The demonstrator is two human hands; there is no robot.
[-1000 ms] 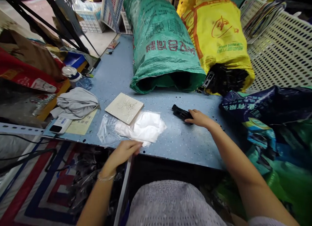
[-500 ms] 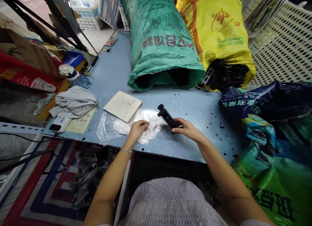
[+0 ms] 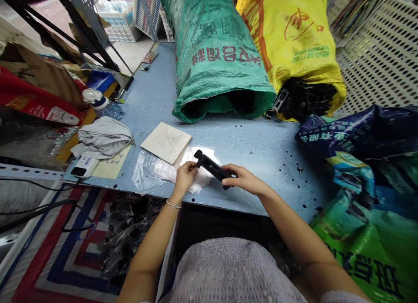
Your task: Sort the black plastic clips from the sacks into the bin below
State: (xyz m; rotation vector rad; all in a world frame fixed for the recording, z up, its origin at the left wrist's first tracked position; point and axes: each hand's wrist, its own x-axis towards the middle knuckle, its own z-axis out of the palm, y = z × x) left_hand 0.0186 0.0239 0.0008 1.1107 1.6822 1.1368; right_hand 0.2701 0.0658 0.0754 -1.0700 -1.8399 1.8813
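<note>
My right hand (image 3: pixel 240 179) is closed around one end of a long black plastic part (image 3: pixel 212 167), which has a short crosspiece at its far end. That far end sits at the fingertips of my left hand (image 3: pixel 187 176), whose thumb and fingers are pinched together; whatever they pinch is too small or hidden to make out. Under both hands lies a stack of thin clear plastic bags (image 3: pixel 205 154), partly covered by my left hand. Just beyond it is a square cream tile (image 3: pixel 166 142) with small bits scattered on top.
An open green woven sack (image 3: pixel 225 63) and a yellow sack (image 3: pixel 300 37) of black parts lie at the back of the blue table (image 3: pixel 261 142). A grey cloth (image 3: pixel 104 137) and a bottle (image 3: pixel 104 105) are on the left. Green and blue bags (image 3: pixel 369 237) crowd the right.
My right hand has moved left with the black part, bringing its far end to my left hand's fingertips. My left hand stays near the plastic bags.
</note>
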